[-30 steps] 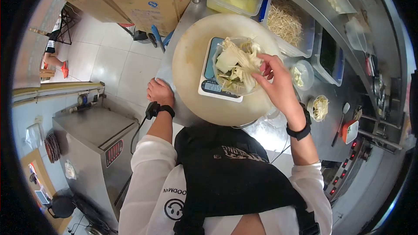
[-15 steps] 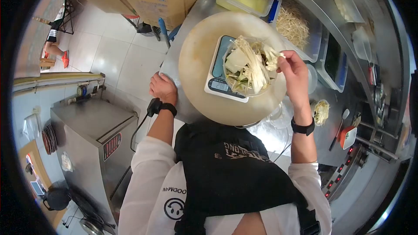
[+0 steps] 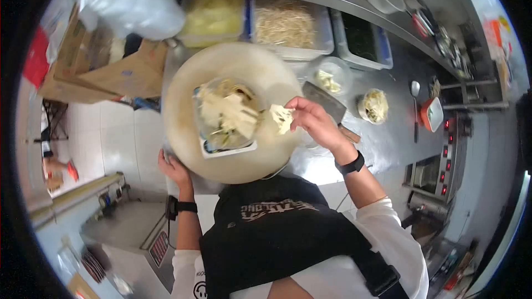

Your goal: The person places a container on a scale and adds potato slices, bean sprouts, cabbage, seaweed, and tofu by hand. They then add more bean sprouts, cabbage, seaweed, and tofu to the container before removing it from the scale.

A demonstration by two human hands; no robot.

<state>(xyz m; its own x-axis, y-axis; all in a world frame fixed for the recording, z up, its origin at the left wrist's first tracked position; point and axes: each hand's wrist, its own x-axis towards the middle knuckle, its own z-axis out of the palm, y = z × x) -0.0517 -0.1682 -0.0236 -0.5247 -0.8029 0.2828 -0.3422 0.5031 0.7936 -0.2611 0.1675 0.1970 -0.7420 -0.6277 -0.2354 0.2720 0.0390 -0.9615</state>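
Observation:
Pinched in my right hand (image 3: 316,123) is a pale, ragged piece of vegetable (image 3: 282,118), held above the right part of a round cutting board (image 3: 185,72). Left of it, a clear bowl of mixed vegetables and mushrooms (image 3: 230,112) sits on a white scale (image 3: 230,150) on the board. A cleaver (image 3: 326,101) lies on the counter beyond my right hand. My left hand (image 3: 174,169) rests at the counter's edge, lower left of the board, its fingers apart and holding nothing.
Along the back stand tubs of yellow slices (image 3: 213,19), bean sprouts (image 3: 285,26) and dark greens (image 3: 357,39). Small bowls (image 3: 331,75) (image 3: 374,106), a ladle (image 3: 415,108) and an orange dish (image 3: 431,115) are at right. A cardboard box (image 3: 124,75) is at left.
My head view has turned to the right, bringing the cleaver into sight. My right hand has moved away from the bowl on the scale, with the pale piece now clear of it.

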